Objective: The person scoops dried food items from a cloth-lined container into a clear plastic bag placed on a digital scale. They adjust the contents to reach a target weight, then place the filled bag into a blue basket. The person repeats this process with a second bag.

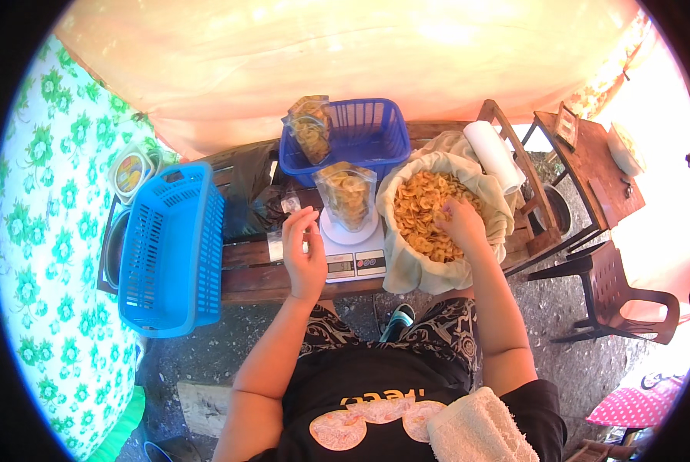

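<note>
My right hand [465, 225] reaches into a cloth-lined container of golden chips [426, 215], its fingers closed on some of them. Pale cloth [402, 269] drapes over the container's rim. My left hand [306, 258] is raised beside the kitchen scale [355, 266], fingers loosely bent and apart, holding nothing I can see. On the scale's round white plate stands a clear pouch [349, 199] filled with chips, upright. Behind it, another filled pouch [310, 132] leans inside a dark blue basket [372, 138].
A light blue plastic basket [171, 254] sits at the table's left end. Dark plastic bags [252, 200] lie beside it. A white roll [493, 154] rests behind the chips. To the right stand a brown chair [618, 296] and a small wooden table [584, 173]. Orange sheeting hangs behind.
</note>
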Demonstrator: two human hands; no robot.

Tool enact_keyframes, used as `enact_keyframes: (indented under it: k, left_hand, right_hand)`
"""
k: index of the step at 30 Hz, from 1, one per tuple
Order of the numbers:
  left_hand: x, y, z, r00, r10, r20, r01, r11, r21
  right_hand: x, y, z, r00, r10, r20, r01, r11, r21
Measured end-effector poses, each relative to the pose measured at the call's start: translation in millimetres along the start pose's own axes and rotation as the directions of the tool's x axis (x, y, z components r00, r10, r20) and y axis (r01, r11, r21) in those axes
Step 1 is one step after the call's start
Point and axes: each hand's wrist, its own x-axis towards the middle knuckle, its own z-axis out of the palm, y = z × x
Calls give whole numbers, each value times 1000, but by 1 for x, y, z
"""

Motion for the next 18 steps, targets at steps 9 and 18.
enact_keyframes:
  k: [9,18]
  left_hand:
    - [-2,-1,-5,1000,-25,2,25,999,-22]
    - [-17,18,6,987,-85,139,97,992,-81]
  right_hand:
    - [10,-3,-3,990,69,122,-93,974,206]
    - [0,-15,-7,998,14,68,-28,980,198]
